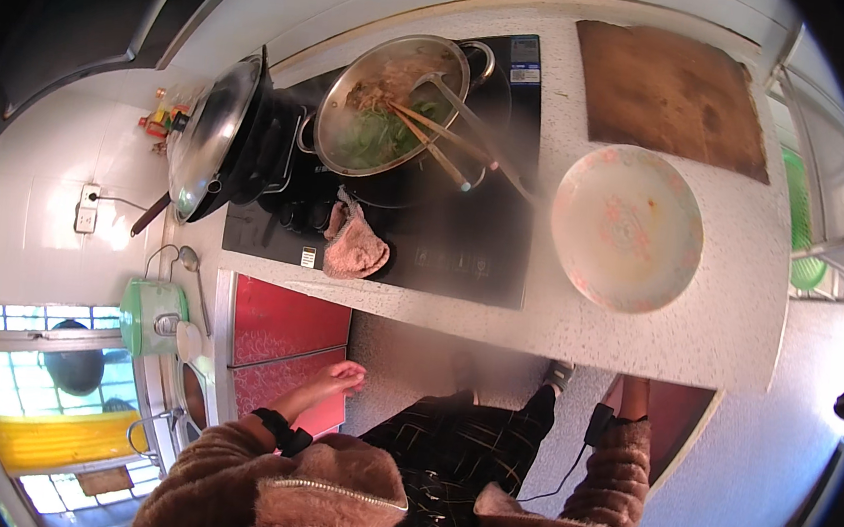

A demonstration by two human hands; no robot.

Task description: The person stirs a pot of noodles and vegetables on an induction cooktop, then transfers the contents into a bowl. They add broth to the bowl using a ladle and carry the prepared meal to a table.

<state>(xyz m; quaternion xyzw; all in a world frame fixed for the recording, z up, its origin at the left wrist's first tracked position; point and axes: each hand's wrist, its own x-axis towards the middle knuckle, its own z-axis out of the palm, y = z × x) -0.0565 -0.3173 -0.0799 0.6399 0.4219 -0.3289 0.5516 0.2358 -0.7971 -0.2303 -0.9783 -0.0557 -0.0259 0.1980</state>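
Observation:
My left hand (pixel 340 378) hangs below the counter edge beside the red cabinet door, its fingers loosely curled with nothing plainly in them. Of my right arm, the wrist and a bit of the hand (pixel 635 396) show under the counter's right part; the fingers are hidden. A steaming steel pan (pixel 325 137) stands on the black cooktop (pixel 467 267), with green vegetables (pixel 380 136) and browned food (pixel 376 94) inside. Wooden chopsticks (pixel 445 131) and a metal ladle (pixel 472 117) lean over its rim. Right of the cooktop sits a white plate with pink flowers (pixel 624 228).
A brown board (pixel 670 93) lies behind the plate. At left stands a black wok with a steel lid (pixel 219 133). A pink cloth (pixel 356 246) lies at the cooktop's front. The red cabinet (pixel 288 327) is below the counter (pixel 724 343).

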